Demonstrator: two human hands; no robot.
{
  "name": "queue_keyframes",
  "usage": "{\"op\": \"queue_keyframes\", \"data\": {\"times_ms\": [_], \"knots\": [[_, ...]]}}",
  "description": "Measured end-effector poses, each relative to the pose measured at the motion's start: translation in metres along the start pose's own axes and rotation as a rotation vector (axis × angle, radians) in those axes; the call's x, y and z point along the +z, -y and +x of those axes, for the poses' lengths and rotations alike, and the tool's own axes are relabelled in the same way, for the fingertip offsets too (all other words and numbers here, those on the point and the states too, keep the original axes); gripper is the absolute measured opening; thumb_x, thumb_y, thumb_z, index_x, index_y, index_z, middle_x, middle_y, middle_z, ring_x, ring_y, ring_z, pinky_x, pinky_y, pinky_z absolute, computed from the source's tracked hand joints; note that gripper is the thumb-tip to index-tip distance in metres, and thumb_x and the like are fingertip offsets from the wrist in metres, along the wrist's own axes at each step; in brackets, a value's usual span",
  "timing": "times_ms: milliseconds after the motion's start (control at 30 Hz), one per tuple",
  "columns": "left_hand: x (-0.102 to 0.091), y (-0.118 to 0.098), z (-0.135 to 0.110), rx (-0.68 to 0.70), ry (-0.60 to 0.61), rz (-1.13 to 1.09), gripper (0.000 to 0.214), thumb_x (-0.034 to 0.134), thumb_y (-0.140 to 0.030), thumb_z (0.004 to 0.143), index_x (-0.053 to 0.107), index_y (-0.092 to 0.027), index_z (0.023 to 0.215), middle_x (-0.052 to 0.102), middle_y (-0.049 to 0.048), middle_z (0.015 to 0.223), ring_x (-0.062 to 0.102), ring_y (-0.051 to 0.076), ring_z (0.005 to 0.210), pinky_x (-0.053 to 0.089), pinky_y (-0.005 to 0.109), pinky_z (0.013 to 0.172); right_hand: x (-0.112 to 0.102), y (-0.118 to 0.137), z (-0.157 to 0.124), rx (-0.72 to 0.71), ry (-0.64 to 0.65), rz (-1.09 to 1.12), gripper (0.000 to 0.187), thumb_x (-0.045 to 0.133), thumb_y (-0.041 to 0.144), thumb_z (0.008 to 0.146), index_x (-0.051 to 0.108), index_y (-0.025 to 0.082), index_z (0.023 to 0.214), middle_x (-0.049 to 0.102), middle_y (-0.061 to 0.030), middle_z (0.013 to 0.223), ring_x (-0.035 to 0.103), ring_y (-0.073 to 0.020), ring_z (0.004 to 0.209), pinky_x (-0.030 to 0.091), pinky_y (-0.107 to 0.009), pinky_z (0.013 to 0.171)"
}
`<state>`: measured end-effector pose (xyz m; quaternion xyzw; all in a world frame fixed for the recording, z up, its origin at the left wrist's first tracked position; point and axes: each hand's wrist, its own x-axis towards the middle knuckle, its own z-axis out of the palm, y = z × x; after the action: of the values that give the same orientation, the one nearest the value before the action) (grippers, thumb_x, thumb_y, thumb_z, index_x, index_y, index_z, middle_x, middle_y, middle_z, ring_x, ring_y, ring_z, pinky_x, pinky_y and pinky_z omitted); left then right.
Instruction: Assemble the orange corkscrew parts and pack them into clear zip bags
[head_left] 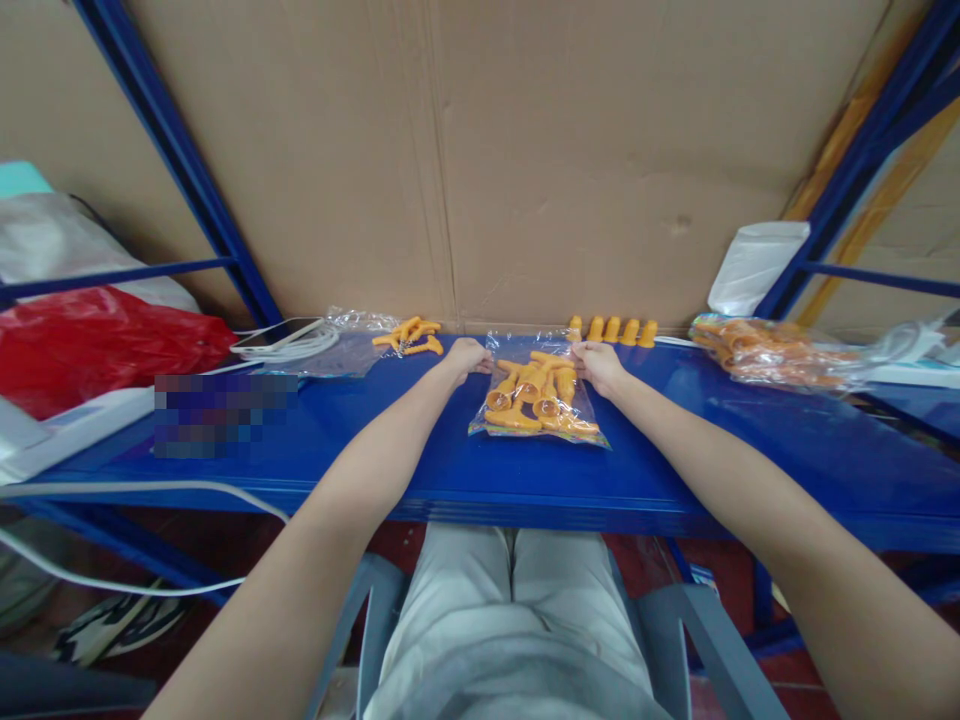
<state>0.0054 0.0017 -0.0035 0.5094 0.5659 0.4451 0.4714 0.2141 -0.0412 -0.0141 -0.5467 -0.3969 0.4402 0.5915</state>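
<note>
1. We seem to be handling a filled clear bag (529,345) by its upper sides, on or just above the blue counter (525,475).
2. Our left hand (469,358) is gripping its ten-o'clock edge, our right hand (598,366) its two-o'clock edge.
3. We judge that shifting it is calling for even grips.
4. Thin, glossy film is enclosing smooth orange hollow cones (531,383); from it, five upright cones (612,331) are standing toward one o'clock, loose branched pieces (411,330) lying toward ten.
</note>
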Motion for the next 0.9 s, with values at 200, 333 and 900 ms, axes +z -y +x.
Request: {"op": "queue_keyframes", "data": {"times_ms": [200, 333, 900], "knots": [[-0.001, 0.001, 0.001, -0.008, 0.032, -0.047, 0.022, 0.06, 0.006, 0.07, 0.052, -0.014, 0.065, 0.06, 0.0033, 0.058, 0.067, 0.017, 0.065, 0.054, 0.03, 0.075, -0.002, 0.001, 0.001, -0.004, 0.012, -0.012, 0.027, 0.049, 0.005, 0.088, 0.051, 0.017, 0.064, 0.056, 0.0026, 0.05, 0.052, -0.0064, 0.043, 0.044, -0.016, 0.045], [-0.003, 0.001, 0.001, -0.015, 0.043, -0.055, 0.022, 0.057, 0.005, 0.074, 0.05, -0.014, 0.067, 0.061, 0.003, 0.058, 0.067, 0.016, 0.063, 0.055, 0.03, 0.075, -0.004, 0.004, 0.0, -0.007, 0.018, -0.031, 0.027, 0.053, 0.001, 0.085, 0.054, 0.016, 0.063, 0.056, 0.003, 0.047, 0.05, -0.0056, 0.04, 0.046, -0.016, 0.046], [-0.028, -0.005, 0.017, -0.062, 0.255, -0.004, 0.009, 0.067, -0.005, 0.078, 0.061, -0.011, 0.079, 0.074, 0.0136, 0.08, 0.073, 0.02, 0.076, 0.056, 0.032, 0.083, -0.023, 0.007, 0.017, 0.056, 0.25, -0.094, 0.024, 0.058, 0.0, 0.084, 0.058, 0.014, 0.065, 0.062, -0.0011, 0.055, 0.058, -0.0074, 0.05, 0.053, -0.018, 0.056]]}}
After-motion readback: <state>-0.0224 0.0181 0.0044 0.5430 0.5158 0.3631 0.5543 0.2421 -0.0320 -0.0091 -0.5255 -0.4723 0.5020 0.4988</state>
